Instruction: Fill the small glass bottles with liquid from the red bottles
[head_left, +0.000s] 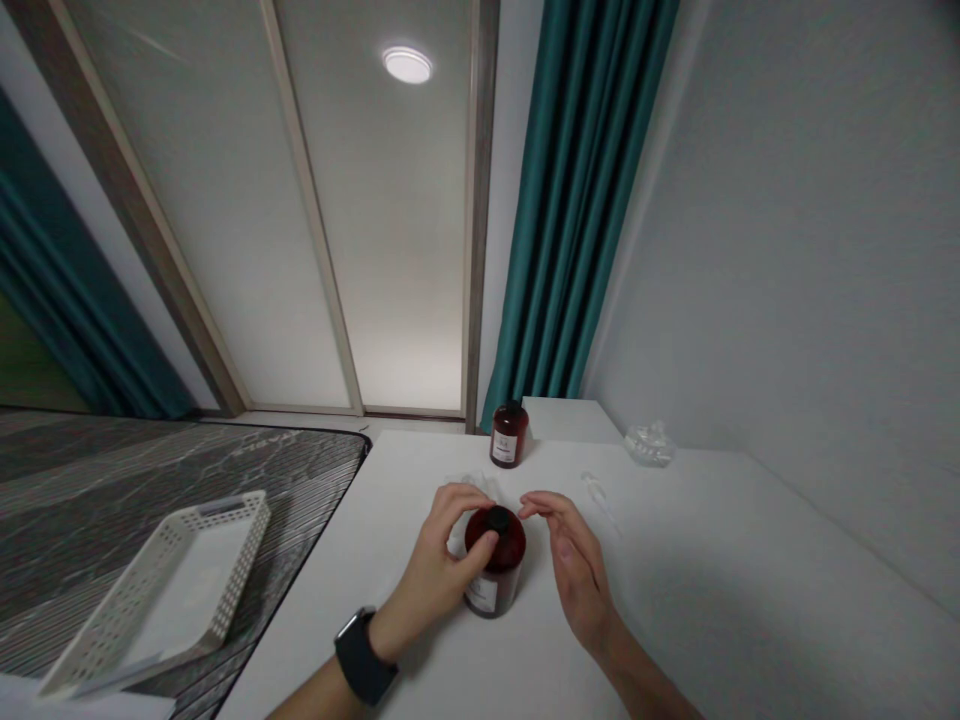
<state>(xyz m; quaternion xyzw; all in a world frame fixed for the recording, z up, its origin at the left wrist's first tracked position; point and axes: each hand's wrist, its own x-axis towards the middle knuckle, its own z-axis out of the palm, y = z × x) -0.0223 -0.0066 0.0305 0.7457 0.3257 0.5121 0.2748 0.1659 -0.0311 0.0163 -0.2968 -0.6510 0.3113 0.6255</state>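
Note:
A dark reddish-brown bottle (507, 586) with a black top and a white label stands upright on the white table. My left hand (448, 550), with a dark watch on its wrist, grips this bottle around its shoulder. Its thumb lies by the black top and its fingers reach round the far side. My right hand (574, 570) is held just right of the bottle, fingers stretched out and holding nothing. Its fingertips are close to the bottle's upper edge; whether they touch is hard to tell. Crumpled clear plastic (474, 487) lies behind my left hand, partly hidden.
A second brown bottle (509, 436) stands at the table's far edge, beside a white box-like block (570, 420). Clear plastic (651, 444) sits near the right wall, and a thin clear piece (598, 495) lies nearer. Left of the table, a white perforated basket (244, 570) rests on a dark patterned surface.

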